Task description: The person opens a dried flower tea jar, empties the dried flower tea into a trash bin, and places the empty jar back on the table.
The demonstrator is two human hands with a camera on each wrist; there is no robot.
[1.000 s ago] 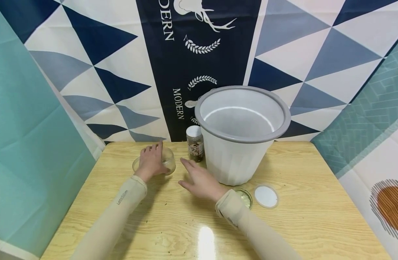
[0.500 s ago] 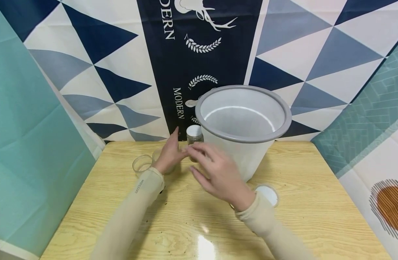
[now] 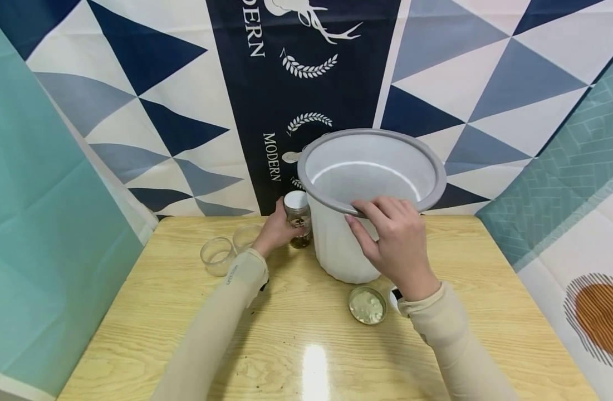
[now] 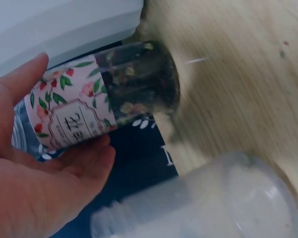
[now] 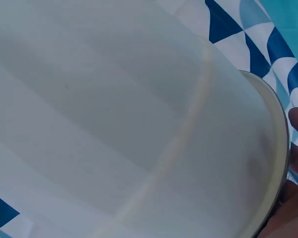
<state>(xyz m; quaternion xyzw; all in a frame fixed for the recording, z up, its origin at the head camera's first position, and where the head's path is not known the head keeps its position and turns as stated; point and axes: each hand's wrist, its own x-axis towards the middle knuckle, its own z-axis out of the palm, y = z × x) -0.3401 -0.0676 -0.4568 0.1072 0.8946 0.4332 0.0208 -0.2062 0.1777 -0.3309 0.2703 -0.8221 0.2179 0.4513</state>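
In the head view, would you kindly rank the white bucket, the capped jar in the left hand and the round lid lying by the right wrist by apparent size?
1. White bucket, by far the largest.
2. Capped jar and round lid: too alike to rank.

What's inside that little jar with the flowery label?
The jar, gripped by the left hand, shows dark dried bits, perhaps flowers or tea, through its clear wall. The flowery label and the white lid hide the rest.

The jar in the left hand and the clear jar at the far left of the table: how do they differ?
The capped jar wears a white cap and a floral label and holds dark dried bits; the empty jar is uncapped, unlabelled and looks empty. The left hand grips the capped jar; the empty jar stands untouched. Both are small, clear and upright.
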